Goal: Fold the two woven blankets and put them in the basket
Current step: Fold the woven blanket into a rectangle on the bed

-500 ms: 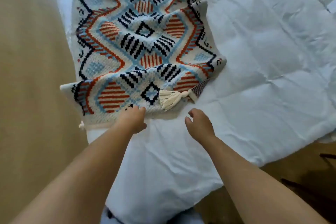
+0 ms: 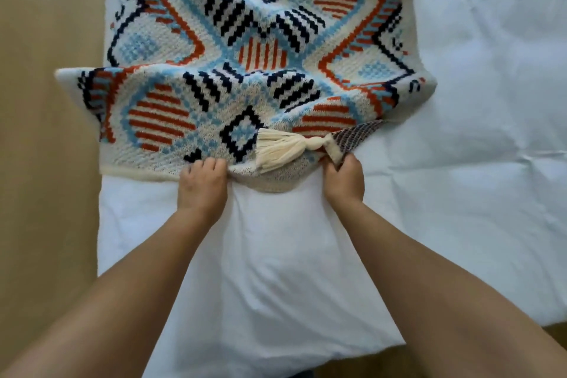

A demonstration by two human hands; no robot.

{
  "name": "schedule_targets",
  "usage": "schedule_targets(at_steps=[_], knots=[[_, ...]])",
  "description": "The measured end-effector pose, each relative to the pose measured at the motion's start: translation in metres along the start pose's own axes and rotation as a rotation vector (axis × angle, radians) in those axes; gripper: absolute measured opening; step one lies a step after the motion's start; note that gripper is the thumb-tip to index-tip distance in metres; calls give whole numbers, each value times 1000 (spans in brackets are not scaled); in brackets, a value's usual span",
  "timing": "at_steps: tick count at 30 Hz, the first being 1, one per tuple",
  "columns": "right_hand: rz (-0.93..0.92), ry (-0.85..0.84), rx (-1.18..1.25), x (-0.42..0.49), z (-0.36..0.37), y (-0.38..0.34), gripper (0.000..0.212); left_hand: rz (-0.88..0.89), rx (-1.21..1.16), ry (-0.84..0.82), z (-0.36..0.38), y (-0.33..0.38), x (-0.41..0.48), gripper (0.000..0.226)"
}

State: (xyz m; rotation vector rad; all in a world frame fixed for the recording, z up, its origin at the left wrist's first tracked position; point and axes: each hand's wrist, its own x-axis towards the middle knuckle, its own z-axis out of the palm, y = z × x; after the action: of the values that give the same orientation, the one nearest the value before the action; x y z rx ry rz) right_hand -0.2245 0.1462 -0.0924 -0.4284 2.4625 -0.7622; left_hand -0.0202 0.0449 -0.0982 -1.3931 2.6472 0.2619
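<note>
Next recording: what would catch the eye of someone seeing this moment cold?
A boldly patterned woven blanket in orange, light blue and navy fills the upper middle, spread on a white bed cover. At its near edge both hands grip the fabric: the left hand on the hem, the right hand at a turned-over corner. A cream tassel lies between them.

This is a bedroom in a home. A thick, creased white duvet (image 2: 475, 163) fills most of the view, and its puffy corner hangs over a plain tan floor (image 2: 46, 163). A patterned woven blanket (image 2: 245, 55) with a cream tassel (image 2: 279, 149) lies spread across the duvet.
</note>
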Motion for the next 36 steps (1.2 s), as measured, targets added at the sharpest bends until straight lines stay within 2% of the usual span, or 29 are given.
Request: schedule_targets(at_steps=[2, 5, 10, 15, 21, 26, 30, 33, 36], knots=[[-32, 24, -11, 2, 0, -4, 19, -18, -56, 45, -4, 4, -6, 13], [-73, 23, 7, -11, -8, 4, 20, 28, -120, 55, -12, 13, -23, 16], [-124, 27, -146, -30, -52, 51, 19, 172, -51, -89, -33, 45, -51, 33], [-60, 169, -168, -32, -131, 100, 34, 209, -80, -153, -46, 101, -64, 24], [42, 397, -203, -17, -249, 155, 24, 362, -115, -314, -31, 174, -101, 25], [179, 505, -267, -2, -313, 196, 25, 440, -183, -334, -18, 238, -131, 21], [301, 448, -310, 12, -312, 223, 24, 446, -148, -364, -5, 267, -133, 8], [366, 344, -312, 24, -288, 225, 26, 415, -77, -483, 8, 265, -126, 36], [442, 277, -284, 35, -265, 216, 33, 399, -44, -536, 14, 262, -121, 41]])
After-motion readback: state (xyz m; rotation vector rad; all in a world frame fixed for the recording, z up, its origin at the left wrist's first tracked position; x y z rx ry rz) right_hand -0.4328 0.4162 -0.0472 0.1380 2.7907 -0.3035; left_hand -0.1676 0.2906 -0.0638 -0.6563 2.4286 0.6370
